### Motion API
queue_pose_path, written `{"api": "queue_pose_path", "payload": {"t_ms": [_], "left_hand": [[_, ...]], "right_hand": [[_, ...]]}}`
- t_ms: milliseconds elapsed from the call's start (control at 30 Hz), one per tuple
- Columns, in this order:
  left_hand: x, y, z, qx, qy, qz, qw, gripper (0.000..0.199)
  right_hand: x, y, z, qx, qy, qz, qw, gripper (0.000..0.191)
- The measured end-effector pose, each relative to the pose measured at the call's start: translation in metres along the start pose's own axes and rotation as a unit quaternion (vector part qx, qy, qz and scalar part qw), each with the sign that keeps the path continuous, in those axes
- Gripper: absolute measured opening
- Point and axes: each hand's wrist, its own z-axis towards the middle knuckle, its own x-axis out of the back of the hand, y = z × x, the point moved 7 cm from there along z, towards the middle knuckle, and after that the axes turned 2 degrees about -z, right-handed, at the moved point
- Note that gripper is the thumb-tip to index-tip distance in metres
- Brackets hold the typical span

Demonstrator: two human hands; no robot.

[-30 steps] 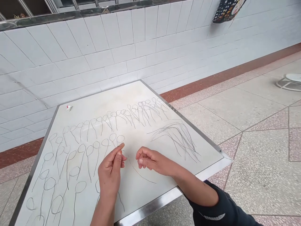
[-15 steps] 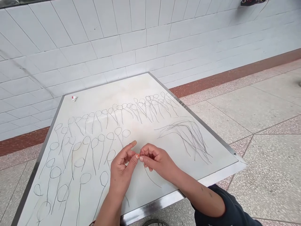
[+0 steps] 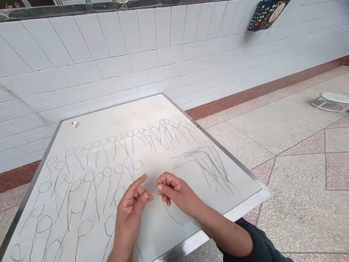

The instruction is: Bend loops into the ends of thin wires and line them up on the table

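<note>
The thin wire [image 3: 174, 219] is located above the near part of the white table [image 3: 152, 233], its upper end pinched between thumb and fingers of the right hand [image 3: 160, 187] and its free length curving down toward the table's near edge. The left hand [image 3: 145, 196], positioned just beside, has its thumb against bent fingers, index raised; whether it grips anything cannot be determined. Looped wires [image 3: 85, 228] lie in rows to the left and beyond, loose wires [image 3: 211, 160] lie bunched to the right, and a small red-and-white item [image 3: 74, 124] sits near the far left corner.
</note>
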Motion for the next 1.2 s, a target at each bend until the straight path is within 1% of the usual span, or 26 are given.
{"api": "queue_pose_path", "payload": {"t_ms": [100, 267, 400, 467, 633, 767, 900, 1067, 1200], "left_hand": [[-0.001, 0.002, 0.001, -0.008, -0.011, -0.012, 1.0, 0.042], [-0.005, -0.001, 0.001, -0.006, -0.039, 0.01, 0.999, 0.044], [-0.01, -0.006, 0.001, 0.002, -0.1, 0.025, 0.995, 0.046], [-0.011, -0.008, 0.001, 0.004, -0.114, 0.006, 0.993, 0.046], [-0.012, -0.01, 0.001, 0.012, -0.129, -0.051, 0.99, 0.046], [-0.011, -0.011, 0.003, 0.024, -0.128, -0.078, 0.988, 0.046], [-0.014, -0.009, 0.001, 0.035, -0.135, -0.07, 0.988, 0.048], [-0.016, -0.008, -0.002, 0.06, -0.134, -0.073, 0.986, 0.05], [-0.014, -0.009, -0.001, 0.059, -0.139, -0.08, 0.985, 0.049]], "right_hand": [[0.006, -0.004, 0.001, 0.006, 0.007, -0.019, 1.0, 0.023], [0.002, -0.006, 0.001, 0.017, -0.008, -0.047, 0.999, 0.022], [0.002, -0.006, 0.001, 0.027, -0.001, -0.048, 0.998, 0.02], [0.004, -0.006, 0.002, 0.031, 0.001, -0.053, 0.998, 0.02], [0.011, -0.012, 0.001, 0.043, 0.006, -0.059, 0.997, 0.021], [0.013, -0.013, -0.001, 0.047, 0.017, -0.059, 0.997, 0.019], [0.009, -0.011, 0.0, 0.048, 0.005, -0.045, 0.998, 0.019], [0.013, -0.012, 0.001, 0.057, 0.03, -0.04, 0.997, 0.02], [0.017, -0.013, 0.0, 0.056, 0.044, -0.045, 0.996, 0.018]]}}
